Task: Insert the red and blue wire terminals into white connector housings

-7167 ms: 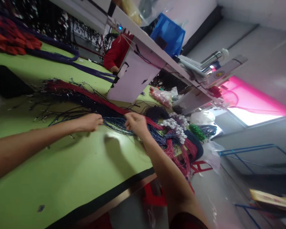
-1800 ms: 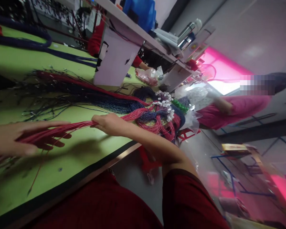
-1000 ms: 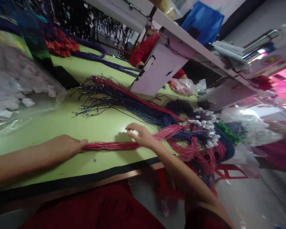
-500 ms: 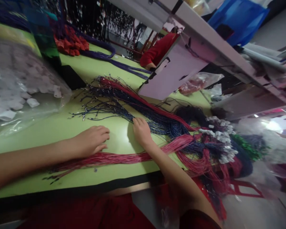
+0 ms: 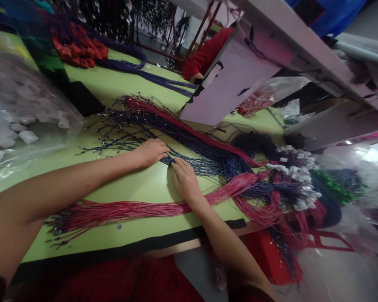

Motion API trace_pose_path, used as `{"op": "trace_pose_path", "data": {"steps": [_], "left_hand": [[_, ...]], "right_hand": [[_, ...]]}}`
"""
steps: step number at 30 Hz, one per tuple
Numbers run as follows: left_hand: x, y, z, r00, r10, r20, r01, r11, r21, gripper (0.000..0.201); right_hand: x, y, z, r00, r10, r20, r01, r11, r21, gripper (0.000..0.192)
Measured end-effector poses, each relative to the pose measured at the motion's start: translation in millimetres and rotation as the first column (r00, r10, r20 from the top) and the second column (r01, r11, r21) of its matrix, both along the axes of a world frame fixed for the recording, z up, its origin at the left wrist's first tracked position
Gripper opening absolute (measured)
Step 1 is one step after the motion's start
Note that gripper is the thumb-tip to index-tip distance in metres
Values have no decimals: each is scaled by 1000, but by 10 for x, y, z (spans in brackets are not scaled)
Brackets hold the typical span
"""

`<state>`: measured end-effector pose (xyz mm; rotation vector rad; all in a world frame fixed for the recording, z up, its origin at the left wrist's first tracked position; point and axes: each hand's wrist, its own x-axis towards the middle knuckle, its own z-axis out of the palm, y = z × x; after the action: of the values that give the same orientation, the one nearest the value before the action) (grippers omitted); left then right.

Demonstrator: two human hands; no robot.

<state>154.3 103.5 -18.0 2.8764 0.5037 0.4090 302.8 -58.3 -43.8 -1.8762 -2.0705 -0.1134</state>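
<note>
On the blue cords (image 5: 204, 161), both hands' fingertips (image 5: 173, 161) meet, grip unclear.

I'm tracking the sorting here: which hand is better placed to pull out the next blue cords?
Probably the left hand: its fingertips rest on the blue cords nearer their loose ends. The right hand lies flat beside them, its wrist over the pink cords.

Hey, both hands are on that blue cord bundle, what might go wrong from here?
The blue cords fan into loose metal-tipped ends, so strands may snag or tangle as the left hand and right hand gather them. The red cords under the right wrist lie near the table edge and might get dragged off.
</note>
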Motion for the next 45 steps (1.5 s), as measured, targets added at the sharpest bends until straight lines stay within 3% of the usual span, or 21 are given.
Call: {"op": "trace_pose_path", "data": {"steps": [5, 10, 17, 22, 32, 38, 45], "left_hand": [[169, 36, 22, 993, 52, -102, -47, 998, 47, 32], [230, 24, 102, 987, 36, -159, -25, 997, 74, 25], [358, 11, 122, 989, -57, -138, 74, 991, 116, 25], [248, 85, 84, 994, -20, -104, 32, 993, 111, 23], [108, 11, 12, 993, -29, -114, 40, 995, 92, 24], [-37, -174, -47, 991, -71, -114, 82, 993, 89, 21], [-111, -273, -131, 997, -57, -57, 63, 993, 100, 18]], "right_hand": [[127, 12, -52, 995, -68, -70, 74, 993, 89, 32], [188, 74, -15, 989, -112, -95, 118, 991, 66, 27], [154, 59, -10, 991, -106, -87, 113, 991, 75, 25], [224, 102, -4, 988, -126, -88, 139, 976, 165, 28], [633, 980, 336, 944, -329, 36, 328, 944, 31, 38], [645, 1284, 490, 947, -311, 87, 318, 945, -83, 25], [904, 1597, 817, 889, -456, -49, 458, 888, 35, 45]]}}
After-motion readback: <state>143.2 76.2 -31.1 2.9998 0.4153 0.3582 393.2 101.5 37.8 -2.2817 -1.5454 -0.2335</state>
